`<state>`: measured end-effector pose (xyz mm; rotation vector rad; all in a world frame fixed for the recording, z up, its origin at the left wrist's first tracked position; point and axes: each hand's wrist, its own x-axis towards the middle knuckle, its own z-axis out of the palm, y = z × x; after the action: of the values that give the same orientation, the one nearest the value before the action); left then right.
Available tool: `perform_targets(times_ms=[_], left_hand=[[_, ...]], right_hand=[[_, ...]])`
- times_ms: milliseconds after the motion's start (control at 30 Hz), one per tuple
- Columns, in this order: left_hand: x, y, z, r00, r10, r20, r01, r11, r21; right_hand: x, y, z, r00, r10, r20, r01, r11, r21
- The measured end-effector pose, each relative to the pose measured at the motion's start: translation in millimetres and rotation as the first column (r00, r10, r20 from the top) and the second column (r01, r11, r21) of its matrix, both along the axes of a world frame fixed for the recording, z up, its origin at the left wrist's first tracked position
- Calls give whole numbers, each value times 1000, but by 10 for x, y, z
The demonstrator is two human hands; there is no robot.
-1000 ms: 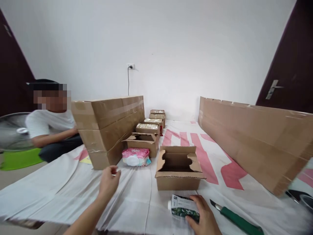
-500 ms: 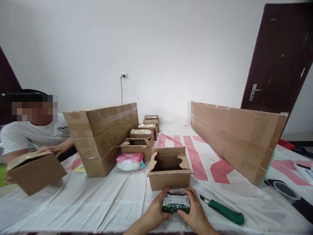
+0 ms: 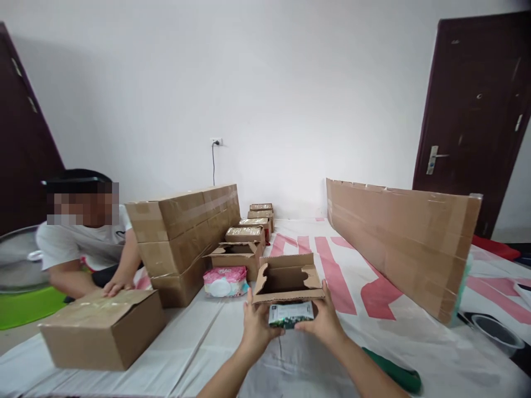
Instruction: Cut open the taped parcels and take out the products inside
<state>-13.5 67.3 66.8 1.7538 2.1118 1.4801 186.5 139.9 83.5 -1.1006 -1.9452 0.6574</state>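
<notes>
A small green pack with a pale label [image 3: 291, 315] is directly in front of the near wall of an open cardboard box [image 3: 290, 275]. My left hand [image 3: 258, 321] has its thumb at the pack's lower left corner, and its fingers reach up beside the box's left side. My right hand [image 3: 326, 316] mirrors it, thumb at the pack's lower right, fingertips by the box's right edge. Both hands are closed around the pack; whether the fingers also press the box, I cannot tell. Partly behind my right forearm lies a green-handled utility knife [image 3: 394, 371].
A pink pack of wipes [image 3: 225, 282] sits left of the box, before another open box [image 3: 234, 257] and a row of taped boxes. Stacked boxes [image 3: 182, 243] and a long cardboard panel [image 3: 402, 243] flank the sheet. A person [image 3: 83, 249] touches a closed box [image 3: 103, 331].
My hands have moved forward with the green pack, up against the box's near wall, fingers now beside the box. The co-worker's box has gone from tilted to flat on the table. The view has shifted slightly.
</notes>
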Motion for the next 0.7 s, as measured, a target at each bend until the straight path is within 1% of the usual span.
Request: perform_targets(times_ms=[33,100,200,300,367,433,533,600,667,700], left_hand=[[-49,167,80,998,-55,43,55,998,-5],[-148,513,242,991,-117,64,117,993,-8],[-255,965,449,990,-132,57,132,991,-7],[-275,1241,568,990,-133,49,134,991,-8],[-252,1307,592,990,-137,40,137,991,-4],[-222,1272,579,988,-149,29,148,989,5],[-189,1034,481,986,-166,6,166,985,36],[-181,776,351,989,-149,-26,150,985,90],[-183,481,168,994,-92,-62,102,979,177],[-187,333,62,996,-62,-62,73,978,197]], right_hand=[[-61,145,85,1000,16,-19,-16,1000,-13],[-167,438,233,999,23,-44,-23,1000,-9],[-262,821,378,998,-17,-68,19,1000,20],[-283,1067,431,996,-42,-84,46,998,46],[-272,1133,427,995,-49,-90,55,996,67],[-252,1109,404,994,-58,-94,67,993,95],[-222,895,332,993,-66,-95,80,986,148],[-204,650,236,994,-54,-95,71,980,188],[-190,359,81,996,-11,-90,36,959,281],[-185,209,-18,996,10,-90,21,941,338]])
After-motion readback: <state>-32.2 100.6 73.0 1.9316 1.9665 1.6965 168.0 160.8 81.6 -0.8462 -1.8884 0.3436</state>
